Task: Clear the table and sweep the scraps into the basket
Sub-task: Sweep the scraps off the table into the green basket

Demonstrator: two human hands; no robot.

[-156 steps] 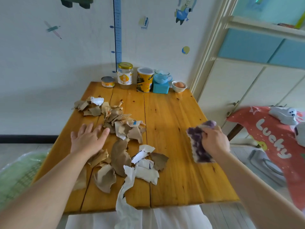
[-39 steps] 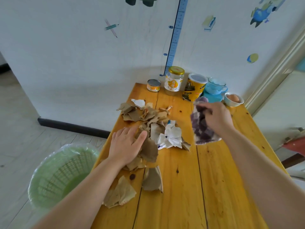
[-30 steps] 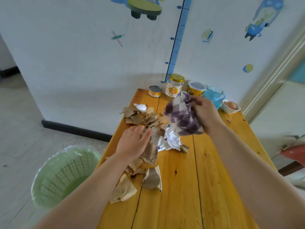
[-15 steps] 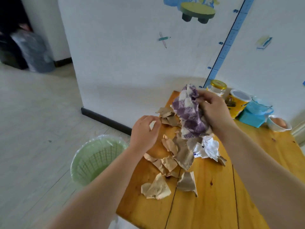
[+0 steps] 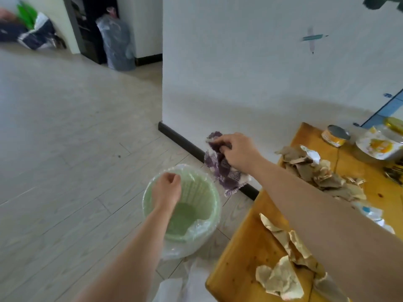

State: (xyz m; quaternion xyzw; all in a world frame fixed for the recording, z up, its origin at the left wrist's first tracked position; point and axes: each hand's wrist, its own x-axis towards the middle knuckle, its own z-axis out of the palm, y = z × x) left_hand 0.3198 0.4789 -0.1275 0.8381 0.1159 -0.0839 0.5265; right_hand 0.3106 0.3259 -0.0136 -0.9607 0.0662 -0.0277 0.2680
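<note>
one hand (image 5: 238,153), cloth (image 5: 220,172), past table (image 5: 238,256) edge

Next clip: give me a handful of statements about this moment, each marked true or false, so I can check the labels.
1. The right hand grips a purple checked cloth. True.
2. The green basket stands on the table. False: it stands on the floor beside the table.
3. Torn paper scraps lie on the table. True.
4. The left hand lies flat on the scraps. False: it is over the basket, fingers curled.
5. The basket has a clear plastic liner. True.
</note>
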